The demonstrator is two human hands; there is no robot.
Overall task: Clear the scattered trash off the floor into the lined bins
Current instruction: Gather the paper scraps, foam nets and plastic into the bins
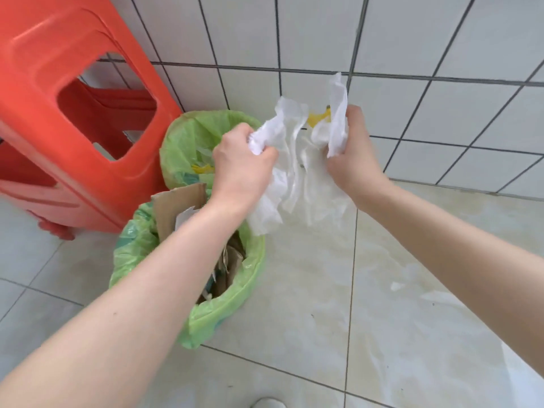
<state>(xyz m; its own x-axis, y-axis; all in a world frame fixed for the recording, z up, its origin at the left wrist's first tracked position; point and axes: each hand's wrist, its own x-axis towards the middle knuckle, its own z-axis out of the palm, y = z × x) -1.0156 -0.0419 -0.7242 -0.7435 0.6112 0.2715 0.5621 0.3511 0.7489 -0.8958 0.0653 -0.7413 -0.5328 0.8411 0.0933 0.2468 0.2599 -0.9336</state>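
Note:
Crumpled white paper (294,160) hangs in the air between my two hands, just right of the bins. My left hand (241,163) grips its left side and my right hand (351,154) grips its right side. A yellow scrap (318,116) shows behind the paper near the wall. Two bins with green liners stand on the floor at the left. The near bin (244,284) holds brown cardboard (176,207) and paper scraps; my left forearm crosses over it. The far bin (188,136) holds yellow and white scraps.
Stacked red plastic stools (59,119) stand at the far left, touching the bins. A white tiled wall (412,39) rises close behind. The floor tiles (382,290) at the right look wet and streaked. A white shoe tip (269,403) shows at the bottom edge.

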